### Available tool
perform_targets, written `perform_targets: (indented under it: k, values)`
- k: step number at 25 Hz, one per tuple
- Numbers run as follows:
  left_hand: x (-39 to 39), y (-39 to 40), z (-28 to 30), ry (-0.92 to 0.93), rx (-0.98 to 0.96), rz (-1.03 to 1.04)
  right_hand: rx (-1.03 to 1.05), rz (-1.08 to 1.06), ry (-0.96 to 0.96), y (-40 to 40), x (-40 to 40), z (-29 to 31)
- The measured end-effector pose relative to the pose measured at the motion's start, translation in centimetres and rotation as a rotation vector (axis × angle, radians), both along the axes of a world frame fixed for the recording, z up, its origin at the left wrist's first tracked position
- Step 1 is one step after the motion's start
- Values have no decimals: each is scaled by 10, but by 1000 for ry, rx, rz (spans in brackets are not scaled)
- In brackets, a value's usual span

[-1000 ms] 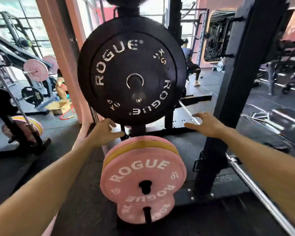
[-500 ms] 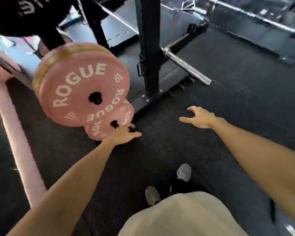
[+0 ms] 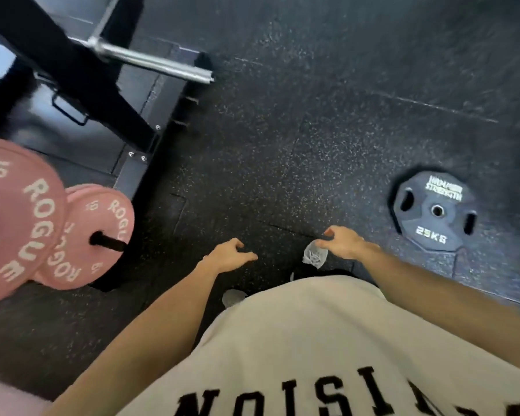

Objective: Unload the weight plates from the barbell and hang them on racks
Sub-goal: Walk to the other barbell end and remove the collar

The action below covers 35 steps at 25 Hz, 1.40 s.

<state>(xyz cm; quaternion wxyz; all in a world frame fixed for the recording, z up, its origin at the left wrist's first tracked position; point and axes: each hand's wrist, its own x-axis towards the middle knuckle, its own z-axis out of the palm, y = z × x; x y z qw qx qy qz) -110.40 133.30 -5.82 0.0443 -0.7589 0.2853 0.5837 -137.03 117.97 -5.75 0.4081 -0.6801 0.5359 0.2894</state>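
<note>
At 9 o'clock, two pink plates hang on rack pegs: the big pink plate (image 3: 15,226) at the frame edge, and a smaller pink plate (image 3: 93,235) just below and right of it, w/ the black peg (image 3: 108,242) poking through its hole. Both sit upright, faces out, prob. so they slide off easily later. Behind them, at 10–11 o'clock, the black rack post (image 3: 81,73) slants down to its bolted foot. The bar (image 3: 150,60) juts past the post toward 11–12 o'clock; the sleeve end in view is bare, no plate on it.

Center, at 6 o'clock: left hand (image 3: 227,255) hangs in front of the beige shirt (image 3: 312,340), fingers loosely curled, holding nothing. A grey shoe toe (image 3: 314,257) shows just beyond the shirt hem. Right hand (image 3: 344,243) is just right of it, fingers also loosely bent and empty, thumb and index near each other but nothing between them. Both hands are free, prob. because the person is between loads.

At 3 o'clock, a black plate (image 3: 436,211) marked 25KG lies flat on the rubber floor (image 3: 282,130), well apart from the rack, grip slots facing up. It's the task piece not yet hung. My read: next step is likely stooping to it and taking it by the slots w/ both hands, since it's heavy; risk is pinched fingers under the rim.
</note>
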Motion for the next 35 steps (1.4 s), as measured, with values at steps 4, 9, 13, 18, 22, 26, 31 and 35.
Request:
perform_targets:
  k: [4,9,13,18,22,26,31,35]
  values:
    - [-47,-93,2,-11,-20,-25,42,-93,23,-69,-67,-10]
    - [-67,-207,9,-38,-111,43,42,-85,-6,-173,-81,-1]
    - [-48,-275,4,-60,-100,77,85,-5,-47,-237,-52,-9]
    - [0,-384,-14,-137,-50,225,41,34,-34,-366,-4,-10]
    - [50,-496,-8,-103,-49,178,-47,-86,-34,-490,33,7]
    - [99,-616,2,-106,-109,82,-106,-288,-134,-587,78,5]
    - [129,-726,-17,-129,-75,121,25,-253,-50,-679,116,-28]
    - [160,-823,-23,-129,33,208,41,-146,-33,-829,158,-30]
